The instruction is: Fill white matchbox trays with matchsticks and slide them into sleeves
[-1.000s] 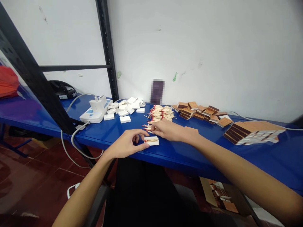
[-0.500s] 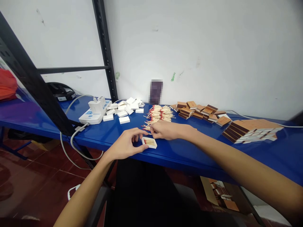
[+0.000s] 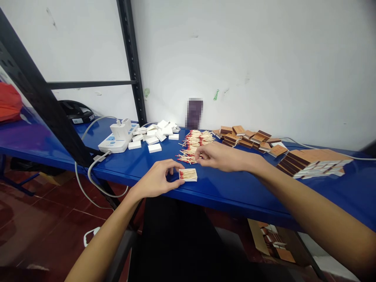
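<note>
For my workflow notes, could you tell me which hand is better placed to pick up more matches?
Probably the right hand: it is beside the match pile, fingers pointing at it. The left hand is occupied, gripping the tray nearer the table edge.

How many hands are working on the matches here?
2: the left hand holds the match-filled tray; the right hand is at the match pile behind it.

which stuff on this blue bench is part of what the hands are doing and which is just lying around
In hand: left hand holding small white cardboard tray of matches; right hand over loose pile of red-tipped wooden matches; probably the heap of empty white trays and brown cardboard sleeves.
Lying about: white power strip, black device, red bag.
</note>
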`<state>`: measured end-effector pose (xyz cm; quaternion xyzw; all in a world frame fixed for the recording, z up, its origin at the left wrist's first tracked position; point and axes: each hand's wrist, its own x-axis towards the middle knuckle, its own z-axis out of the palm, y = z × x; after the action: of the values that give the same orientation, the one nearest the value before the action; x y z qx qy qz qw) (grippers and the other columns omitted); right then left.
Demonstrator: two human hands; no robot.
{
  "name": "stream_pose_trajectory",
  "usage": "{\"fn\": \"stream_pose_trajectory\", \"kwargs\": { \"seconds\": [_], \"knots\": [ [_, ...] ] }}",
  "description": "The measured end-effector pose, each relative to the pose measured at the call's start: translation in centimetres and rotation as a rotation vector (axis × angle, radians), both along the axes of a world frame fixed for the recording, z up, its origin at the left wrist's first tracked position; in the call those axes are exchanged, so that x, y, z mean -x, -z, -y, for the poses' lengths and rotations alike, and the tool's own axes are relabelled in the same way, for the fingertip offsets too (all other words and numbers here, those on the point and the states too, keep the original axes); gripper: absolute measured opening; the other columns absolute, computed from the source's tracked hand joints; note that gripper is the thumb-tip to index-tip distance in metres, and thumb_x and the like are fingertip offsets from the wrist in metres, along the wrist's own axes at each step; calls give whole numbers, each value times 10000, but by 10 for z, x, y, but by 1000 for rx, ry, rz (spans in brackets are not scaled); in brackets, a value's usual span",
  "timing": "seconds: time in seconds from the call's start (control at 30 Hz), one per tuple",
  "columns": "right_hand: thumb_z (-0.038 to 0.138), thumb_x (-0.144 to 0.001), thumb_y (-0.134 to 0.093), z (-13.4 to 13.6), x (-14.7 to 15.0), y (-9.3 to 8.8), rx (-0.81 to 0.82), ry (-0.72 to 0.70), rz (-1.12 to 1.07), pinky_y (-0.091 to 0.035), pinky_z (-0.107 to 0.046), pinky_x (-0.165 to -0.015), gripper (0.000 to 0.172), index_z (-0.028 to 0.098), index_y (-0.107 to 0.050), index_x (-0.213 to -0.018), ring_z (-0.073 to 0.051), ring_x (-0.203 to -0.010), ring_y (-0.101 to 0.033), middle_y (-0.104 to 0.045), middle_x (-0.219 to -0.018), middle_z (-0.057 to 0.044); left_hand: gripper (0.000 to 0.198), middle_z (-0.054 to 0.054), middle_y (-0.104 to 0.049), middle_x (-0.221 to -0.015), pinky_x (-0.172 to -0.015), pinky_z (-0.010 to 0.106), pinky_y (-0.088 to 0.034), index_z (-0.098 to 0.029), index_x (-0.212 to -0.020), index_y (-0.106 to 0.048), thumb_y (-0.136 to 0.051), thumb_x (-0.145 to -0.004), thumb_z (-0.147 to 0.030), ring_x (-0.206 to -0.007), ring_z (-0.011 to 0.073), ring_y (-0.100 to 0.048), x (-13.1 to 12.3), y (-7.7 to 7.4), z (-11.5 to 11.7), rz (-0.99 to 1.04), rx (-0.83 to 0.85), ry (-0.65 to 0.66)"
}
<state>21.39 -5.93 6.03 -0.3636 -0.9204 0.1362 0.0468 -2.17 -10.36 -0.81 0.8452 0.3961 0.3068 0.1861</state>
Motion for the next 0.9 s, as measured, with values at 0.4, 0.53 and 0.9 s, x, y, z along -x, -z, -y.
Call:
{"fn": "stream_pose_trajectory", "kwargs": {
  "seconds": [0.4, 0.53, 0.9],
  "knots": [
    [236, -920, -503, -27, -10, 35, -118, 14, 61, -306, -268, -603, 165, 160, -600, -810, -149, -680, -498, -622, -776, -49, 293, 6, -572, -896, -706, 283, -424, -204, -1056, -637, -723, -793, -300, -765, 151, -519, 2, 1, -1, 28, -22, -11],
    [221, -923, -466, -27, -10, 37, -95, -1, 68, -289, -271, -589, 199, 170, -556, -754, -142, -639, -472, -586, -715, -33, 300, 2, -586, -877, -698, 281, -423, -200, -1055, -653, -722, -797, -337, -752, 149, -521, 1, -1, 0, -10, 5, 5],
    [286, -916, -477, 6, -6, 17, -29, 2, 9, -304, -263, -594, 187, 180, -599, -823, -143, -639, -481, -610, -738, -23, 284, -7, -612, -792, -658, 269, -402, -196, -1012, -708, -686, -817, -402, -698, 142, -518, -3, -3, 1, -34, 44, -27]
  ]
}}
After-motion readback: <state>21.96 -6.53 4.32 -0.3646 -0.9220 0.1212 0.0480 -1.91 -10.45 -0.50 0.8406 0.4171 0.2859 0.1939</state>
